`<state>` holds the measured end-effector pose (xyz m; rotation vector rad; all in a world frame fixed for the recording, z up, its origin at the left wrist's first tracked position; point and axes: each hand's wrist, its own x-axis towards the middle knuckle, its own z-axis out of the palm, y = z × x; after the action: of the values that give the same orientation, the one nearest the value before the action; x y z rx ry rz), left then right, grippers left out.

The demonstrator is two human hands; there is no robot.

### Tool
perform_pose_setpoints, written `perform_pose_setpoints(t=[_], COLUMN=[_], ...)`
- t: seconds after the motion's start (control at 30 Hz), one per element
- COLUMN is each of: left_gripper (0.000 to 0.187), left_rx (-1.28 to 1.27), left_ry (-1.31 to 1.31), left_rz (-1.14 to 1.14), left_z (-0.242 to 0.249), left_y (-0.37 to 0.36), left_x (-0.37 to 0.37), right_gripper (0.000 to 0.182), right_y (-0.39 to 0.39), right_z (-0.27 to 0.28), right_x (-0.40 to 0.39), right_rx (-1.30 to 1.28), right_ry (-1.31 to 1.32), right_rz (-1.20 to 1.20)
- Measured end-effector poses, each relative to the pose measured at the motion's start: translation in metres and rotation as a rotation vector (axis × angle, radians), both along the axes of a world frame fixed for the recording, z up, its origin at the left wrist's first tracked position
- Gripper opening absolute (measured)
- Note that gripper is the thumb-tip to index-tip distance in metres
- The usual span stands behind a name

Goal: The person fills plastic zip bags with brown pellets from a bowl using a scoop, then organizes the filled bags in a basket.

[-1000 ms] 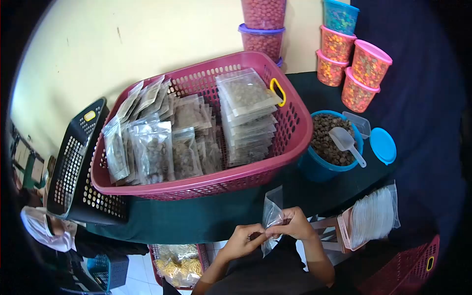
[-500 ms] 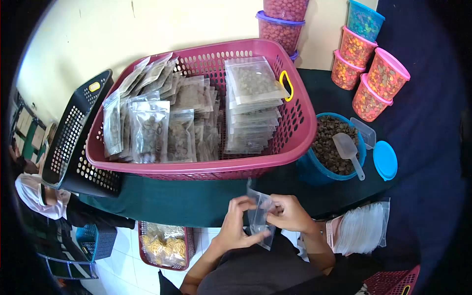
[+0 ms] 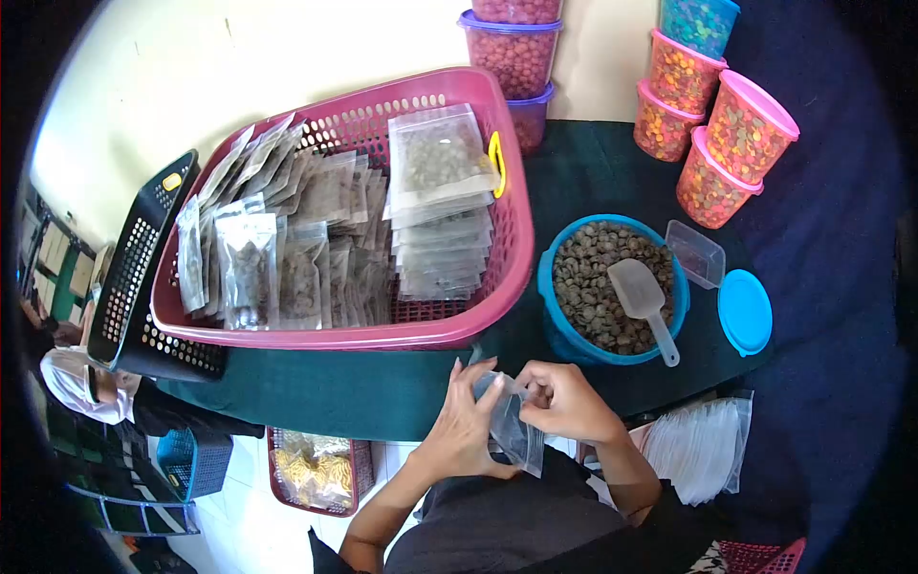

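A clear plastic zip pouch (image 3: 519, 440), with no contents that I can see, is held in front of my body. My left hand (image 3: 461, 429) grips its left side, thumb low and fingers at the top edge. My right hand (image 3: 571, 402) pinches the pouch's upper right edge with curled fingers. Beyond my right hand stands a blue tub (image 3: 564, 320) full of small dark brown pieces (image 3: 598, 273). A clear plastic scoop (image 3: 643, 295) lies on top of them, its handle over the rim.
A pink basket (image 3: 411, 335) of filled pouches (image 3: 440, 158) stands on the green-covered table. Beside the tub are a blue lid (image 3: 745, 313) and a clear container (image 3: 696, 254). Stacked candy tubs (image 3: 732, 143) stand behind. Flat pouches (image 3: 698, 445) lie lower right. A person (image 3: 91, 387) is at left.
My view has shifted, with the basket and tub now further left. My left fingers have moved over the pouch's top edge, and the pouch's mouth looks spread wider.
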<state>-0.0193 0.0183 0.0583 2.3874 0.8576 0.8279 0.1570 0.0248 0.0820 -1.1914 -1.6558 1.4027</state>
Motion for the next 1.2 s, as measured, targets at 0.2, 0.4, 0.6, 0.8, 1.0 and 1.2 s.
perform_pose_setpoints(t=[0.2,0.4,0.6,0.8,1.0,1.2], left_gripper=[0.105,0.109,0.115,0.117,0.112,0.109], left_rx=[0.005,-0.017,-0.124,-0.036,-0.061,-0.059], left_ry=[-0.109,-0.122,-0.275,-0.208,-0.202,-0.090], left_rz=[0.083,0.269,0.508,0.563,0.463,0.361], left_z=[-0.002,0.002,-0.008,0.000,0.008,0.020], left_y=[-0.005,-0.016,-0.033,-0.037,-0.029,-0.019], left_x=[0.022,0.037,0.047,0.054,0.059,0.056], right_gripper=[0.019,0.019,0.026,0.025,0.019,0.028], right_y=[0.009,-0.003,0.016,0.018,0.017,0.003], right_z=[0.012,0.041,0.028,0.016,0.020,0.064], right_x=[0.035,0.066,0.130,0.138,0.153,0.159], right_rx=[0.129,0.310,0.496,0.385,0.377,0.554], right_ry=[-0.176,-0.145,-0.698,-0.776,-0.387,-0.241], right_rz=[-0.022,-0.214,-0.522,-0.475,-0.635,-0.178])
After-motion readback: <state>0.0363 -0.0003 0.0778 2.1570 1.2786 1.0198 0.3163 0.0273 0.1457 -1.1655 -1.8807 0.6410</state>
